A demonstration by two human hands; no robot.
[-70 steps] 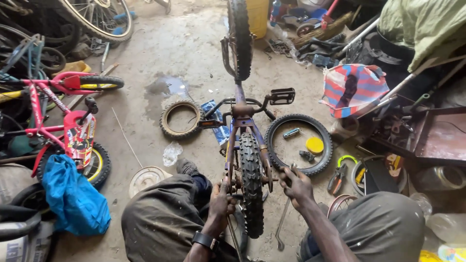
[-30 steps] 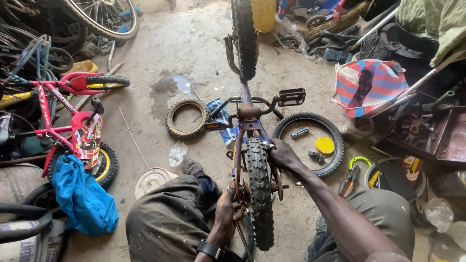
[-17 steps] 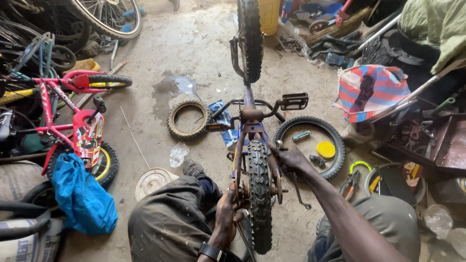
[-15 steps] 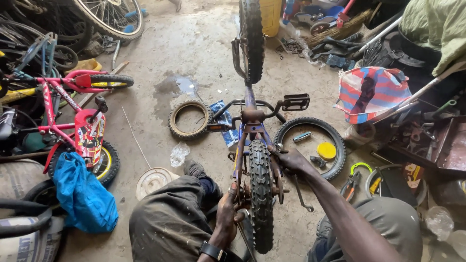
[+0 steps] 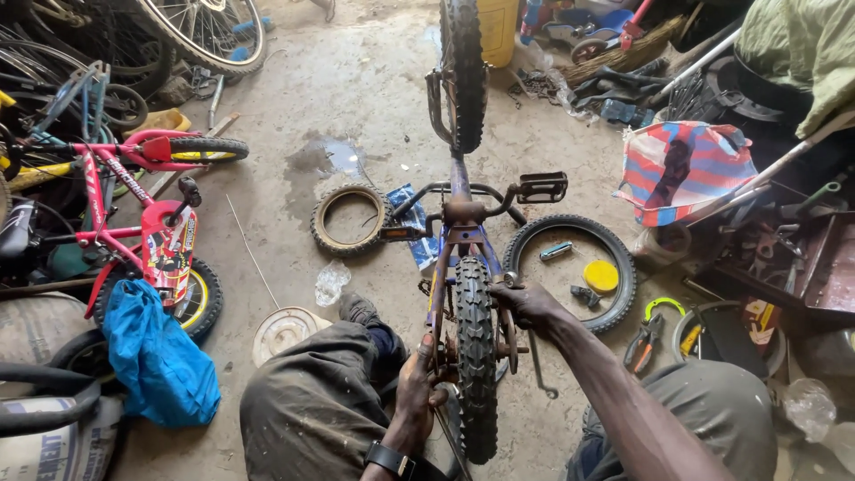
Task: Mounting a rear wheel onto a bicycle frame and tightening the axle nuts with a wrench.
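A small upturned bicycle with a blue-purple rusty frame (image 5: 460, 233) stands at the centre of the view, its knobby black rear tyre (image 5: 476, 356) nearest the camera and its front wheel (image 5: 465, 71) at twelve o'clock. The left hand (image 5: 419, 392), with a dark watch at the wrist, is at seven o'clock of the rear tyre, its fingers curled tightly around the frame stay by the axle. The right hand (image 5: 527, 303) is at two o'clock of that tyre, fingers closed on the right-hand stay near the axle end; whether it also pinches a small part there cannot be told. A black pedal (image 5: 541, 187) sticks out to the right of the crank.

On the concrete floor, a loose black tyre (image 5: 570, 272) lies just beside the right hand at three o'clock, with a round yellow lid (image 5: 601, 276) inside it. A smaller worn tyre (image 5: 349, 219) lies at ten o'clock of the frame. A red child's bicycle (image 5: 134, 214) stands well apart at nine o'clock, with a blue plastic bag (image 5: 158, 361) beneath it.
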